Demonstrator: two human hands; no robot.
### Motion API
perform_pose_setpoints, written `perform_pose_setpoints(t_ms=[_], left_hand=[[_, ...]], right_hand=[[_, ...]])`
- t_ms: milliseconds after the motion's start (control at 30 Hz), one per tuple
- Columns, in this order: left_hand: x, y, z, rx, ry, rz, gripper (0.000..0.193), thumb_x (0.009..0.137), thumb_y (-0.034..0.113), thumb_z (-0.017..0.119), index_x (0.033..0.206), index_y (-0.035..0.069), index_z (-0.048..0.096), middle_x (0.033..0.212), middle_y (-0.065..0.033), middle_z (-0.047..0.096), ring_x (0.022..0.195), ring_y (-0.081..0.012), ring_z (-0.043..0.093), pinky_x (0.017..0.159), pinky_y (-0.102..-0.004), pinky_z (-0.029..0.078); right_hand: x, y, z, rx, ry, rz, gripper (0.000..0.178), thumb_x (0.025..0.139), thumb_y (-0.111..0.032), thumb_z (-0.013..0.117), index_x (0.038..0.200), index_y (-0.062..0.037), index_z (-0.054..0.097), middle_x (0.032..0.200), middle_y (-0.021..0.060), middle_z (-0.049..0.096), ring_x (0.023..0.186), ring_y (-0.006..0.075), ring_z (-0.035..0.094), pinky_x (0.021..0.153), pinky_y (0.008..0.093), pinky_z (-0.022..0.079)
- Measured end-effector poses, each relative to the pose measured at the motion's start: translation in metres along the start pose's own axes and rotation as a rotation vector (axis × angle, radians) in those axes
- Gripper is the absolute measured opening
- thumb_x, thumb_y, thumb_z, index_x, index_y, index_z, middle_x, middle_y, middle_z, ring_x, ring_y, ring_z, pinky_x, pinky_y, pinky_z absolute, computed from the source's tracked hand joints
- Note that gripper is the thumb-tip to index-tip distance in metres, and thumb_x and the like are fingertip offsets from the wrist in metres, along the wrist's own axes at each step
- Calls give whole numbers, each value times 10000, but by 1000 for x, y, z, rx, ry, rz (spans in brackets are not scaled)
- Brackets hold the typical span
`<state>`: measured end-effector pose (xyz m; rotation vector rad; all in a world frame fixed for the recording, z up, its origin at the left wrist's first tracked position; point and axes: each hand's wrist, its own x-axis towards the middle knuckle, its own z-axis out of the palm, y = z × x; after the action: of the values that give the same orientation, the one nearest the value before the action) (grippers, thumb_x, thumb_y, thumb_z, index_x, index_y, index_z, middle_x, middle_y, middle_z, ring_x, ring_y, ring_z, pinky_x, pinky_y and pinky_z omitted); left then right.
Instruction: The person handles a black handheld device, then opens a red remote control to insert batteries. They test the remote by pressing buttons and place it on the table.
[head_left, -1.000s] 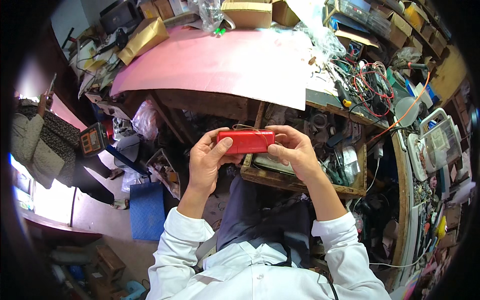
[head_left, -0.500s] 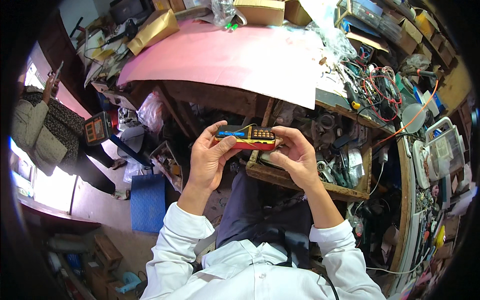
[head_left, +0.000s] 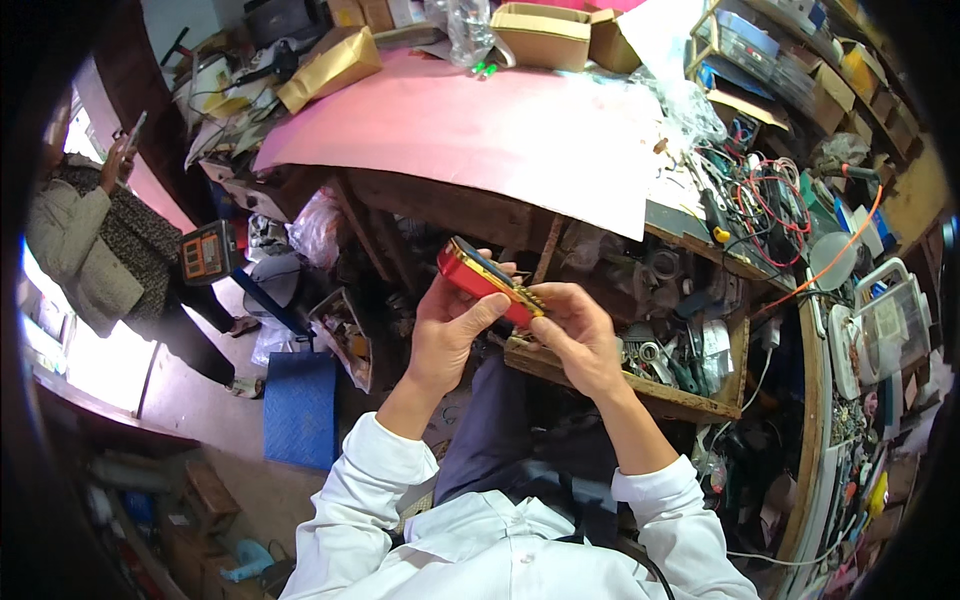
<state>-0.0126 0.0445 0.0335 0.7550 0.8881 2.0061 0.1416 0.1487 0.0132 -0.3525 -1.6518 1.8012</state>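
Red device with gold trim (head_left: 468,274) at frame center, tilted, upper left to lower right. Left hand (head_left: 447,335) wrapped round it; right hand (head_left: 583,338) pinching its lower right end. Open drawer (head_left: 680,403) right of center, crowded with tools (left corner partly hidden behind right hand). Pink sheet (head_left: 430,115) over bench, top center; cardboard box (head_left: 542,36) beyond. Tangled cables (head_left: 775,205) upper right. Blue platform (head_left: 300,408) lower left; another person (head_left: 110,255) far left.
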Motion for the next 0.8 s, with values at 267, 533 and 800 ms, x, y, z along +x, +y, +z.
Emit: perform_pose_setpoints(t_ms=[267,533,800], left_hand=[[-6,15,3,1020,72,269,520,792,202,824,1241,22,633,1040,-89,662,895,-192,658,808,-326,538],[-16,18,14,1343,-22,330,551,726,217,830,1218,38,657,1028,-142,650,841,-327,702,729,-399,585],[-19,16,17,1429,-170,280,616,721,216,826,1268,8,637,1053,-158,656,870,-331,711,757,-404,592]], right_hand=[[4,-14,-12,-17,113,137,292,1035,-171,627,1257,19,618,1067,85,698,890,121,679,747,252,586],[5,-14,-5,59,44,107,330,1024,-212,655,1250,25,618,983,72,689,805,89,645,671,233,545],[3,-14,-2,-322,81,-3,440,864,-257,840,1131,29,641,929,86,719,813,112,676,717,261,568]])
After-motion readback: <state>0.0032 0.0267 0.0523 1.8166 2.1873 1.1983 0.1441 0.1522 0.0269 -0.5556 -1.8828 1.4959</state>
